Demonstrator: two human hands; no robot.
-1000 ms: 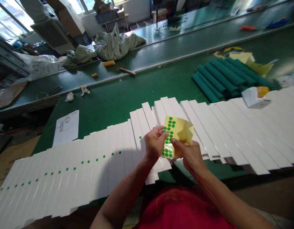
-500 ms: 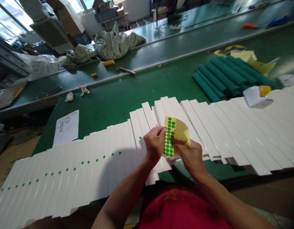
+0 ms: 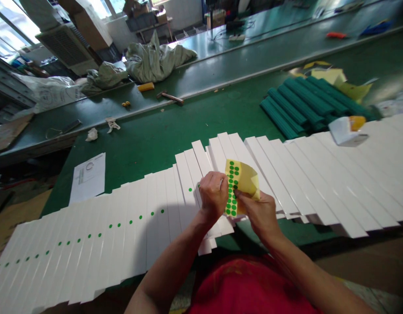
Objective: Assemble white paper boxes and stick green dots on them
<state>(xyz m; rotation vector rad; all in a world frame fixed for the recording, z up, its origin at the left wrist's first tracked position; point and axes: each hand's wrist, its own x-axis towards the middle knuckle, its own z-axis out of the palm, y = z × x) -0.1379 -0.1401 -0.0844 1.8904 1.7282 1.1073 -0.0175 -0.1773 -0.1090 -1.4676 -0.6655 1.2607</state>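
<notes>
Sticker sheet (image 3: 242,179): yellow backing with green dots along one side; held up over the middle of the row of white boxes (image 3: 188,213), beyond the red shirt (image 3: 250,288).

Right hand (image 3: 262,211): closed in a pinch on the sheet, thumb on top beside the dots, fingers mostly hidden underneath.

Left hand (image 3: 215,192): fingers curled, tips drawn together at the dotted edge. Cannot tell whether they touch the sheet or have hold of a loose dot (knuckles toward the camera, tips screened).

Key relation: dotted strip (image 3: 232,186) lies immediately right of the left fingertips and left of the right thumb. Left hand nearer the outer edge; right hand nearer the blank part.

Strip axis: long way runs from far to near, roughly up and down the view, across the line between the hands.

Sheet facing: dotted side up toward the head camera, dotted edge pointing left; blank part bends away right.

Box axis: long, side by side; near ends lean left on the left side, right on the right.

Box dots (image 3: 131,222): slanting line along the left-hand boxes; one partly hidden by the left hand.
</notes>
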